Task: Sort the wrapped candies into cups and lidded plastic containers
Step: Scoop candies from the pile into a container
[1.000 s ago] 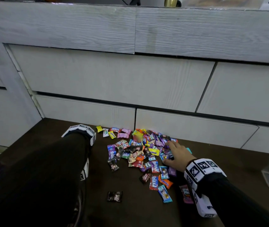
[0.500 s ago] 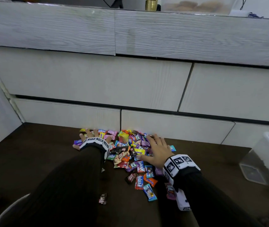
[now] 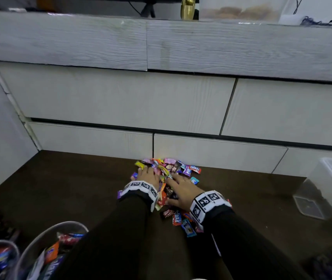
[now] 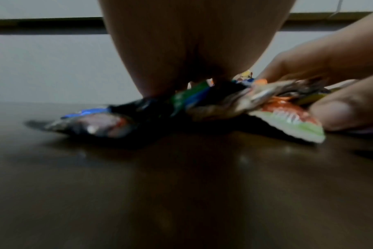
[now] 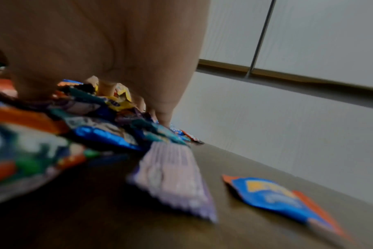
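A heap of wrapped candies (image 3: 169, 170) in many colours lies on the dark table (image 3: 76, 184) against the white drawer fronts. My left hand (image 3: 148, 174) lies flat on the heap's left side, fingers straight. My right hand (image 3: 181, 188) lies flat on its right side, fingers spread. The heap is bunched between the two hands. In the left wrist view the palm (image 4: 194, 42) presses on candies (image 4: 202, 104). In the right wrist view the palm (image 5: 117, 42) covers candies (image 5: 96, 128); a blue and orange candy (image 5: 277, 197) lies apart on the right.
Two cups (image 3: 46, 249) holding candies stand at the near left. A clear plastic container (image 3: 326, 190) sits at the right edge. Loose candies (image 3: 181, 219) lie near my right wrist. White drawer fronts (image 3: 120, 102) wall off the back.
Both hands have drawn closer together, sweeping the spread candies into a tighter heap. My left hand came onto the heap from the left. The head view shifted, and cups now show at the near left.
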`<move>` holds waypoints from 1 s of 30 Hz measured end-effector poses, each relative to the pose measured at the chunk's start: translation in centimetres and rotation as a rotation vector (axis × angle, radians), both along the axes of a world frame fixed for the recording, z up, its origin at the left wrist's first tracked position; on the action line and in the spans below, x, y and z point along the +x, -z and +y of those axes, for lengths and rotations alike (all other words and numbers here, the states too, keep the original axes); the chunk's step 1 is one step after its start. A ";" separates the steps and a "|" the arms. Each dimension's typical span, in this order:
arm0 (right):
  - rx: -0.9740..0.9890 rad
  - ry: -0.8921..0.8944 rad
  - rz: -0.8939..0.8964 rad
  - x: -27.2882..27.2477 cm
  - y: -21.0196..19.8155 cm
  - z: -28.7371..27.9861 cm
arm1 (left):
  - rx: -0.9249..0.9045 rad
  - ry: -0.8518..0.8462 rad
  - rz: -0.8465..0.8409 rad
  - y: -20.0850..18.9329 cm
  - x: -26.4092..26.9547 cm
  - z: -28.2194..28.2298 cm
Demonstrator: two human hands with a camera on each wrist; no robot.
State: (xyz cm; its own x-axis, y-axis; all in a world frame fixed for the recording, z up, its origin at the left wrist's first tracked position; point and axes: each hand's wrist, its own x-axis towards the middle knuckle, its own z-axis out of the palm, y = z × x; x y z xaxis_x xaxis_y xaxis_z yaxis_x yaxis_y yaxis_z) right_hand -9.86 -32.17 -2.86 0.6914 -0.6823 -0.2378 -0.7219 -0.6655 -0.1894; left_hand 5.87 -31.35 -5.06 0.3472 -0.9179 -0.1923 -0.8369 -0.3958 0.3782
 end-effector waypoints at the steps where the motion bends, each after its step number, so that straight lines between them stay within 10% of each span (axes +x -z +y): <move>1: -0.008 -0.007 0.003 -0.4 -0.2 0.4 | -0.016 0.016 0.012 -0.1 -0.7 0.5; 10: -0.068 0.048 -0.041 -5.2 -0.6 3.2 | -0.135 0.095 0.278 -1.5 -4.0 6.3; 21: -0.239 0.152 0.079 -4.3 1.2 4.9 | -0.060 0.330 -0.308 1.2 -4.4 7.1; 30: -0.119 0.162 0.083 -3.1 0.6 4.2 | -0.006 0.309 -0.326 -0.2 -4.4 6.4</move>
